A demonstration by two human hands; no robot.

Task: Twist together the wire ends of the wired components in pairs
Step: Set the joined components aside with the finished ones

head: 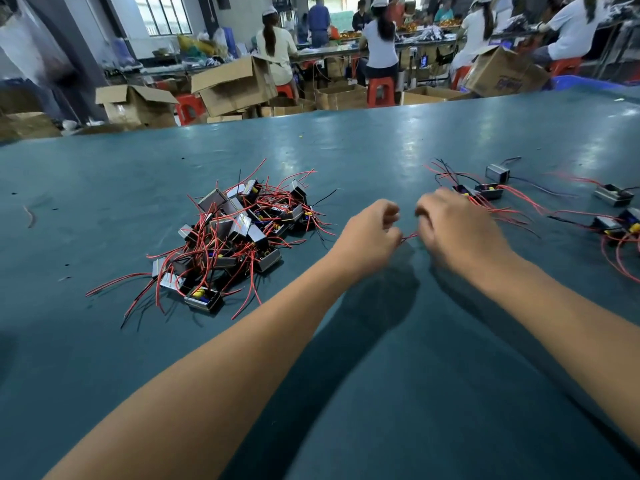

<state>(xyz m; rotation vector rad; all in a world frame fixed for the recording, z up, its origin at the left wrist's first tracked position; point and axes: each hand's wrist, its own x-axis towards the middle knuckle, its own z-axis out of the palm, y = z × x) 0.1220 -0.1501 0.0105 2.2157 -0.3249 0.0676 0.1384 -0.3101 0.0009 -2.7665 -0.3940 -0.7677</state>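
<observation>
Head view. Both bare forearms reach forward over a dark teal, slightly glossy work table (346,140). The left hand (369,233) and the right hand (453,230) meet near the table's centre, knuckles up, fingers curled. A short run of thin red wire ends (410,236) spans the small gap between them; each hand pinches one side of it at the fingertips. The exact finger contact is blurred.

Beyond the right hand, just beside its knuckles, lie two small black box-shaped components with yellow parts and red leads (483,192), their wires trailing toward the hand.

To the left of the hands, well apart, sits a loose heap of small metal-and-black wired components tangled in red and black leads (232,233).

At the right edge of the table, several more wired components of the same kind (613,216) lie spread out singly and in small groups.

Behind the table: open brown cardboard boxes (235,84) on the floor, red plastic stools (381,91), and seated workers in white tops (381,43) at a further bench.
</observation>
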